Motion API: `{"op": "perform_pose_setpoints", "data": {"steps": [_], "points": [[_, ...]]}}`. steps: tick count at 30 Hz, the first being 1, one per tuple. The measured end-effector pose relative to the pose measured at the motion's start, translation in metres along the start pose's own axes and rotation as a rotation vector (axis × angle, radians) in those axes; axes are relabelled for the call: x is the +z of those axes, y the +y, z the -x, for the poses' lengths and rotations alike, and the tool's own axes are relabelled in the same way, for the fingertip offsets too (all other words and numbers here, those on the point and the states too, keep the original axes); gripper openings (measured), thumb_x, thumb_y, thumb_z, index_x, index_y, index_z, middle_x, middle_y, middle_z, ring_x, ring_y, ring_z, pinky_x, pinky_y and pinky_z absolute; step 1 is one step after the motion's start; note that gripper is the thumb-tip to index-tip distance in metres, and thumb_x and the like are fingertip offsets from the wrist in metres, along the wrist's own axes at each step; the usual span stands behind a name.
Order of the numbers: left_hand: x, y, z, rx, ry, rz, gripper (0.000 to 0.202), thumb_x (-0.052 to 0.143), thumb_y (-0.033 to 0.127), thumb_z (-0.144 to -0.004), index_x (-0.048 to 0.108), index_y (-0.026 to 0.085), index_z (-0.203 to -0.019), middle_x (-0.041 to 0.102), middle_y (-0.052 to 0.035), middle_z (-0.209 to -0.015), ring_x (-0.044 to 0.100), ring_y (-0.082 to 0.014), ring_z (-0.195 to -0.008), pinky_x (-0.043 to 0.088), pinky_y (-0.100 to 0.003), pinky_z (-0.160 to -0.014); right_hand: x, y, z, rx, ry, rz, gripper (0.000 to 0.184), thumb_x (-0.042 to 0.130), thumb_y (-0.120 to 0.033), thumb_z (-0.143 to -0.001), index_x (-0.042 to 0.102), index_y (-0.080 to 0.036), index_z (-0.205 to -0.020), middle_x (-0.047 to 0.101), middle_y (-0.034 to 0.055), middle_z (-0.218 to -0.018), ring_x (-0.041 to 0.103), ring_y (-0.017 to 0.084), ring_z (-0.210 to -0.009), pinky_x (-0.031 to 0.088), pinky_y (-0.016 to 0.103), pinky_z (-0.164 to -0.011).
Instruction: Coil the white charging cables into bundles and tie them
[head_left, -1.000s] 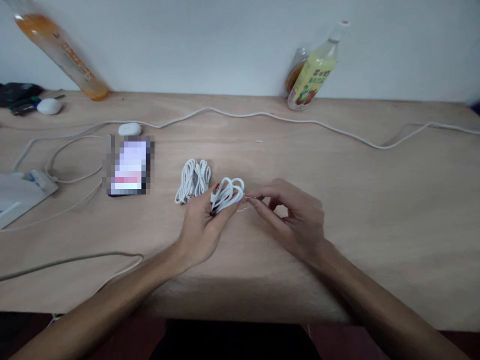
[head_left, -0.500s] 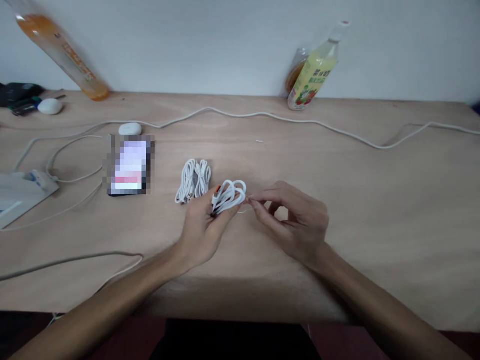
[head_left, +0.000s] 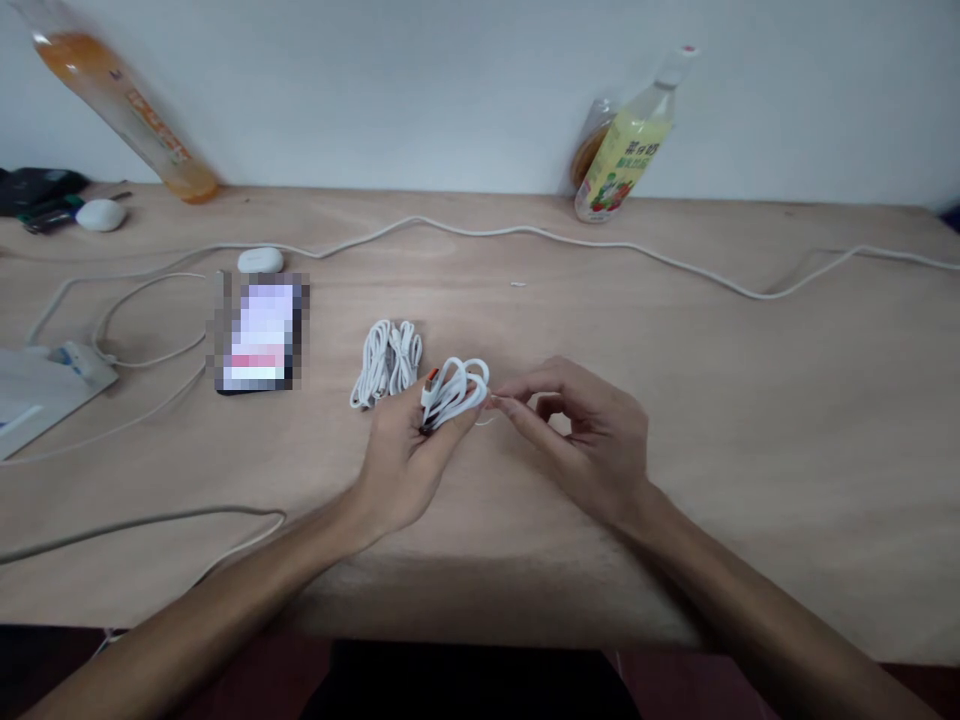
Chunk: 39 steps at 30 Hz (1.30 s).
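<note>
A coiled white USB cable with an orange-lined plug is gripped in my left hand, its loops pointing away and to the right. My right hand is closed in a pinch at the right end of the coil, thumb against forefinger. A thin white tie shows as a short curved strand just below those fingertips; its rest is hidden by the fingers. Beyond my left hand, two bundled white cables lie side by side on the table.
A phone and a white earbud case lie left. A long white cord crosses the wooden table. An orange drink bottle and a yellow-labelled bottle stand along the wall. A small white strip lies mid-table.
My right hand has shifted slightly left, and its fingers have drawn closer together. The coil in my left hand has tipped a little to the left.
</note>
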<state>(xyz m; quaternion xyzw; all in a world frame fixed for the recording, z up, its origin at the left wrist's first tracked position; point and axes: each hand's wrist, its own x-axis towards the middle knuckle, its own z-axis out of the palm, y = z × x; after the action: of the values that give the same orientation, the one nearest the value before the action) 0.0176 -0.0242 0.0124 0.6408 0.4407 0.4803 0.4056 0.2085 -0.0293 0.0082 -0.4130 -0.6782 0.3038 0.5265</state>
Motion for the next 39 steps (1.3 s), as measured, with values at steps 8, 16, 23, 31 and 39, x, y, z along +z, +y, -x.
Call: {"op": "perform_pose_setpoints", "data": {"steps": [8,16,23,31,39], "points": [[0.001,0.001,0.000,-0.024,0.006,0.031,0.022,0.070,0.027,-0.100,0.071,0.021,-0.079,0.069,0.0007,-0.077,0.063,-0.0159,-0.074,0.054,-0.028,-0.070,-0.001,-0.006,-0.005,0.271,0.033,-0.209,0.006,0.084,-0.022,-0.091,0.084,-0.024,-0.086,0.078,-0.0015,-0.080,0.065,0.011,-0.066,0.045,0.021,-0.048],[-0.002,-0.004,0.001,0.086,-0.011,-0.085,0.014,0.072,0.021,-0.099,0.076,0.020,-0.086,0.073,0.0022,-0.075,0.063,-0.0148,-0.069,0.052,-0.026,-0.065,-0.003,-0.005,-0.010,0.405,-0.030,-0.332,0.008,0.085,-0.028,-0.088,0.084,-0.021,-0.083,0.074,-0.0007,-0.076,0.050,0.007,-0.052,0.039,0.019,-0.041],[-0.003,-0.004,0.002,0.107,-0.020,-0.120,0.014,0.069,0.022,-0.101,0.078,0.021,-0.090,0.076,0.0011,-0.076,0.066,-0.0157,-0.069,0.053,-0.026,-0.065,-0.005,-0.006,-0.011,0.433,-0.066,-0.317,0.011,0.084,-0.030,-0.090,0.082,-0.021,-0.083,0.070,-0.0019,-0.074,0.050,0.007,-0.051,0.042,0.020,-0.042],[-0.001,0.002,-0.001,0.004,-0.024,0.006,0.016,0.071,0.022,-0.098,0.076,0.021,-0.083,0.079,-0.0005,-0.083,0.073,-0.0172,-0.079,0.059,-0.028,-0.074,-0.005,-0.005,-0.009,0.402,-0.074,-0.309,0.013,0.084,-0.031,-0.092,0.080,-0.021,-0.085,0.072,-0.0007,-0.079,0.050,0.007,-0.053,0.041,0.020,-0.044],[-0.002,0.004,-0.003,-0.029,-0.016,0.038,0.017,0.069,0.023,-0.097,0.075,0.022,-0.082,0.078,-0.0006,-0.082,0.072,-0.0171,-0.079,0.060,-0.029,-0.076,-0.007,-0.004,-0.010,0.424,-0.097,-0.355,0.007,0.082,-0.028,-0.092,0.084,-0.021,-0.089,0.075,-0.0005,-0.080,0.050,0.007,-0.051,0.043,0.021,-0.044]]}}
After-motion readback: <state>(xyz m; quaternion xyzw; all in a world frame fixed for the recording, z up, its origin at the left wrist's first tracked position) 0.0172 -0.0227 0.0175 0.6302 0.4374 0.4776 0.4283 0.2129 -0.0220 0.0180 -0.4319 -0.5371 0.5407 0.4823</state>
